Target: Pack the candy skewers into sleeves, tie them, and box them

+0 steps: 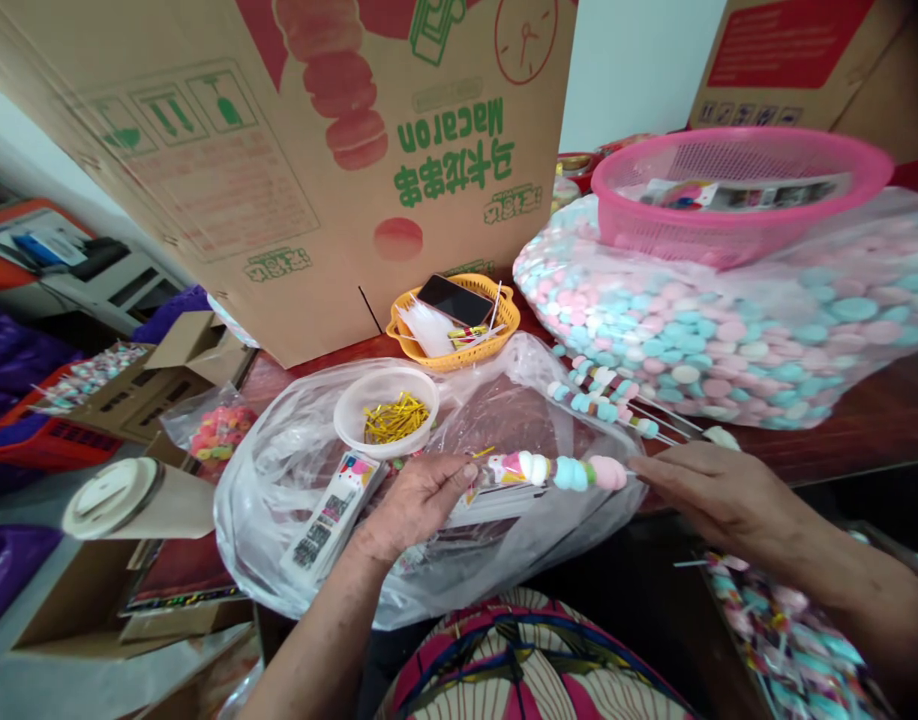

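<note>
A marshmallow skewer with white, blue, green and pink pieces lies level between my hands, its left part in a clear printed wrapper. My left hand pinches the wrapper's left end between thumb and fingers. At the pink end, my right hand holds the stick; its thumb is mostly hidden. Below them spreads a clear plastic bag on the table. On it are a stack of printed wrappers and a white bowl of gold twist ties. Several unwrapped skewers lie just beyond my right hand.
A large cardboard box stands behind a yellow basket holding a phone. At the right, a pink basket rests on a big bag of marshmallows. A lidded cup is at left; wrapped skewers lie lower right.
</note>
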`<action>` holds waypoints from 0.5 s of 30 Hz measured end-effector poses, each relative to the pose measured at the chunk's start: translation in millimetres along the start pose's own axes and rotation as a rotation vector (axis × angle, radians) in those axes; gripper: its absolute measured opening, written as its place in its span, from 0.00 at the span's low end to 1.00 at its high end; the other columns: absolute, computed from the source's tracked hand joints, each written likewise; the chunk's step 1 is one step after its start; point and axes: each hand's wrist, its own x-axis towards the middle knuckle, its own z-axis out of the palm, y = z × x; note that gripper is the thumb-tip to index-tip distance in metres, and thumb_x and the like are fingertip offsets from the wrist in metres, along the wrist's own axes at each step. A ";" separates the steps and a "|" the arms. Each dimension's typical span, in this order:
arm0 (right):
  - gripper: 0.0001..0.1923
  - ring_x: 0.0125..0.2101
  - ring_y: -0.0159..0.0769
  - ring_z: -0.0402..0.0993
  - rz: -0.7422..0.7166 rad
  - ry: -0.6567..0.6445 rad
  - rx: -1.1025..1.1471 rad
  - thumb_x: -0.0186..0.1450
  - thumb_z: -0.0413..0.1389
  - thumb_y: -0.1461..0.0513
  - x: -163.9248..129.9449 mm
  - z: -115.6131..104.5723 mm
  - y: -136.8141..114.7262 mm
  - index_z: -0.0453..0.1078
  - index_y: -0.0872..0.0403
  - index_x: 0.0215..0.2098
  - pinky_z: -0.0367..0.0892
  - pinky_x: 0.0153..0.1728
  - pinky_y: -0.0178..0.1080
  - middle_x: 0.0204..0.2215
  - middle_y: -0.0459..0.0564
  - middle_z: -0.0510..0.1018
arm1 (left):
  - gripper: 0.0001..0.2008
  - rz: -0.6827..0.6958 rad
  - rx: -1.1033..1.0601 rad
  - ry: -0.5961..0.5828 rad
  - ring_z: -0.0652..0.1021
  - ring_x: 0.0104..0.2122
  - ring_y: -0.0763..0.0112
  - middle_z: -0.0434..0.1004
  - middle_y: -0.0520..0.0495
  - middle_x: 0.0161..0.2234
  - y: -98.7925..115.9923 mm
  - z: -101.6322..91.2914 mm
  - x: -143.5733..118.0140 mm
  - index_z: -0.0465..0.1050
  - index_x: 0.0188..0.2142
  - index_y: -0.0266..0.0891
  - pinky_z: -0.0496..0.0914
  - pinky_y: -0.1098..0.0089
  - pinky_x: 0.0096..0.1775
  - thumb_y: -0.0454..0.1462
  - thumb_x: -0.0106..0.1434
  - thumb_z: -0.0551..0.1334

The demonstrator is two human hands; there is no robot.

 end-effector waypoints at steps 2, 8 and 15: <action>0.19 0.27 0.34 0.75 -0.015 -0.008 -0.069 0.63 0.48 0.72 1.9 -6.9 5.8 0.67 0.50 0.49 0.67 0.26 0.34 0.29 0.50 0.79 | 0.21 0.026 0.050 -0.046 0.68 0.25 0.73 0.67 0.52 0.23 5.8 -2.3 0.4 0.71 0.26 0.37 0.63 0.73 0.32 0.44 0.69 0.50; 0.21 0.28 0.36 0.75 -0.053 0.004 -0.125 0.63 0.48 0.73 3.3 -12.0 13.8 0.66 0.49 0.50 0.66 0.27 0.37 0.30 0.50 0.80 | 0.21 -0.020 -0.048 -0.068 0.67 0.25 0.74 0.68 0.51 0.22 10.4 -0.3 0.0 0.72 0.27 0.36 0.63 0.73 0.29 0.45 0.69 0.50; 0.21 0.30 0.36 0.74 -0.045 -0.011 -0.028 0.65 0.48 0.71 0.0 -12.9 10.3 0.64 0.49 0.53 0.65 0.31 0.38 0.31 0.50 0.79 | 0.21 -0.050 -0.023 -0.057 0.67 0.25 0.73 0.68 0.51 0.23 10.9 -1.4 0.8 0.72 0.27 0.36 0.64 0.72 0.30 0.45 0.69 0.50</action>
